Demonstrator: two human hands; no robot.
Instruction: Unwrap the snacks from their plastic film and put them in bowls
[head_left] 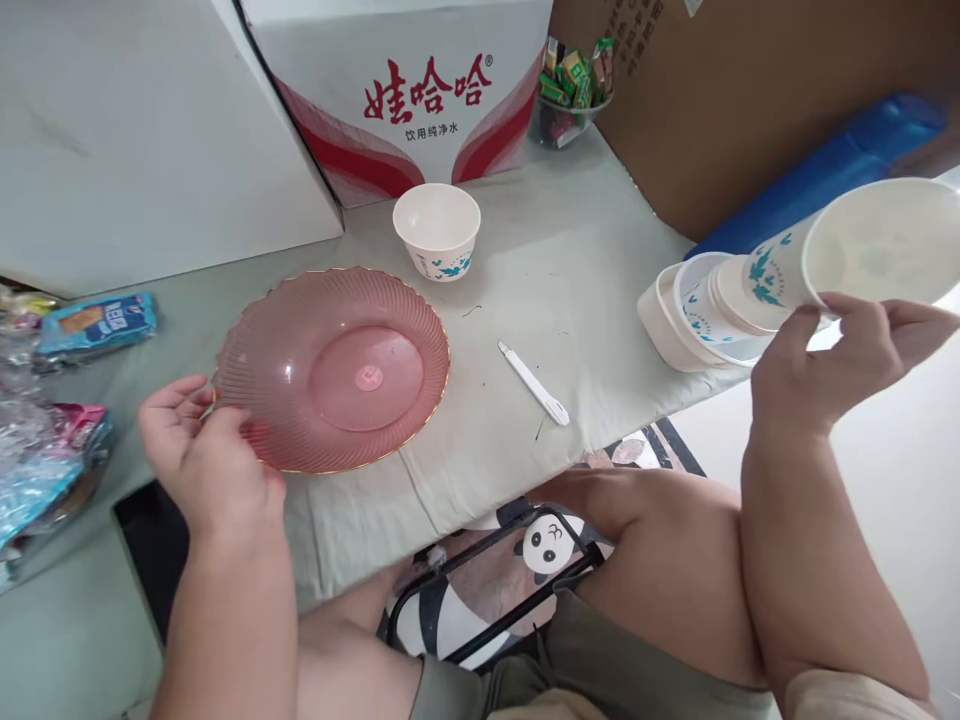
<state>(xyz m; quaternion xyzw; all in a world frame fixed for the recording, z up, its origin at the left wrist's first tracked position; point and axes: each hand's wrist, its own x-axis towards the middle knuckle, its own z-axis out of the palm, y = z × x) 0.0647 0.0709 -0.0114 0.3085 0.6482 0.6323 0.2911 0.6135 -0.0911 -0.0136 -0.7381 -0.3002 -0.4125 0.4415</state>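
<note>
Centre-left of the frame, my left grip [214,445] pinches the pink plate [367,378] by its rim; upper right, my right grip [832,360] clamps a tilted white bowl [874,245] near stacked containers [661,325]. I judge handling that bowl the step; the next move calls for steadiness.

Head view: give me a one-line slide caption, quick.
Left hand grips a gold-rimmed pink dish while the right hand holds a blue-printed white bowl.
</note>
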